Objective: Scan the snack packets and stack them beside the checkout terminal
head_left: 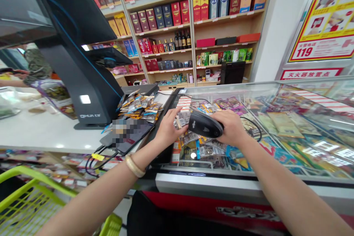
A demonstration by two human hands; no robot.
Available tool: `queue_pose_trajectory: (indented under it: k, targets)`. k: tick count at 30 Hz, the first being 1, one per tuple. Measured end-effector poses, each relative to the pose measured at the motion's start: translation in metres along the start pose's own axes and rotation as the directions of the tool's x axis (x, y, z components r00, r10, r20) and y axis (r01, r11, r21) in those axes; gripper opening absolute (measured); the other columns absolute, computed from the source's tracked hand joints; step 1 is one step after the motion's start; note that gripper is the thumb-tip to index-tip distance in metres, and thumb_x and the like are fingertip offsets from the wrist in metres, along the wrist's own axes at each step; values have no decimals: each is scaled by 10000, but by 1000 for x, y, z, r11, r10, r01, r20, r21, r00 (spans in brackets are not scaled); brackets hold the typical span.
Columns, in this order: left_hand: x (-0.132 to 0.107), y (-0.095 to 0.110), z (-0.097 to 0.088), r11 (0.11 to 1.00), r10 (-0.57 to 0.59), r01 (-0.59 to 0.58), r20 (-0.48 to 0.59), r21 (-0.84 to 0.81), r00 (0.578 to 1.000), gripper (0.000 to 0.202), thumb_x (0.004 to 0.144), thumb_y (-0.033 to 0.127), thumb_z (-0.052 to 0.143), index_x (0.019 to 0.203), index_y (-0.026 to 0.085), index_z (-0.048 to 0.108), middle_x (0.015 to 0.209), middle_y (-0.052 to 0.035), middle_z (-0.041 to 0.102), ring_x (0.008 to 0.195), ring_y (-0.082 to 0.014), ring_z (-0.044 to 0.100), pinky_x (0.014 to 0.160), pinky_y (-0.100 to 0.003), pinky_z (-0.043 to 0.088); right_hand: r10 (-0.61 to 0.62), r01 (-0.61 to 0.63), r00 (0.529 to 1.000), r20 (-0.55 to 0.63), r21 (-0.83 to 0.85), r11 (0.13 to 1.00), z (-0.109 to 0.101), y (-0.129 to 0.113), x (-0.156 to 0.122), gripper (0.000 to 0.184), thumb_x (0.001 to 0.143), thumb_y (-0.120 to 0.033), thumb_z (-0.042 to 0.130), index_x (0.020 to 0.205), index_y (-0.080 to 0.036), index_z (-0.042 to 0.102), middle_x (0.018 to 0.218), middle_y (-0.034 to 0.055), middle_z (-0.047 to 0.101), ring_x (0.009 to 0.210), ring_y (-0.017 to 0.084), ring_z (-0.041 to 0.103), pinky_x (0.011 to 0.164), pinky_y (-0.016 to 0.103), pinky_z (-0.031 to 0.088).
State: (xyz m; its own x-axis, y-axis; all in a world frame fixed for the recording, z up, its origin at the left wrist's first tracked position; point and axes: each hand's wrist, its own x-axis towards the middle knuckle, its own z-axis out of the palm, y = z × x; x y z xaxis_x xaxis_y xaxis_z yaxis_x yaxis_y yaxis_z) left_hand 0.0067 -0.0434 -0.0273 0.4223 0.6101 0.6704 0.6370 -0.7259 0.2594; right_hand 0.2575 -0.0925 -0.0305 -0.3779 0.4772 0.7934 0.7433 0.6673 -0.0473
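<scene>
My right hand point(231, 127) is wrapped round a black barcode scanner point(206, 124), its head turned left towards my other hand. My left hand point(169, 129) faces the scanner, thumb and fingers pinched on what looks like a small snack packet point(178, 121), partly hidden by the fingers. Below both hands, many small snack packets point(211, 150) lie spread over the glass top of a chest freezer point(182, 171). More packets are heaped in a pile point(141, 105) on the counter, to the left of my left hand.
A checkout terminal point(80, 70) stands on the white counter point(66, 138), with a phone point(135, 138) and cables point(94, 162) in front. A green shopping basket point(30, 195) is at lower left. Shelves of boxes point(166, 16) fill the back. Part of another person point(37, 61) shows at far left.
</scene>
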Motion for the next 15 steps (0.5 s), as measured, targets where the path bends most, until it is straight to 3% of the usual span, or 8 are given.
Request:
queue_pose_trajectory:
  k: [3,6,12,15]
  targets:
    - [4,-3,12,999,-41,44,99,-26,994,563,729,243,725,1262,196,551,1228,-125,622,1155,-272,594,1005,-445,472,8,-9,1000,-17,-25,1000,1,6,-3,273,706,-301,601,949,-194,666,862,70,726,771,218,642,690,333,369]
    - [-1,-11,2,998,-49,52,86,-33,995,470,780,309,682,1223,184,586,1238,-140,617,1176,-268,585,1022,-444,459,10,-10,1000,-4,-31,999,2,8,-4,268,706,-281,583,947,-195,666,846,68,720,772,215,641,684,328,372]
    - [-28,-64,-68,972,-196,204,-70,117,978,364,822,394,591,1109,175,631,1149,-128,645,1112,-267,603,1012,-443,458,30,-29,999,28,-44,999,2,5,-4,264,708,-289,576,941,-212,675,824,64,714,768,219,630,696,329,376]
    - [-32,-94,-101,900,-371,406,-213,159,904,343,750,400,638,1010,177,632,1040,-101,668,1013,-257,637,956,-409,489,26,-25,999,33,-39,999,3,5,-4,250,719,-296,578,935,-217,676,821,61,716,768,218,629,689,327,379]
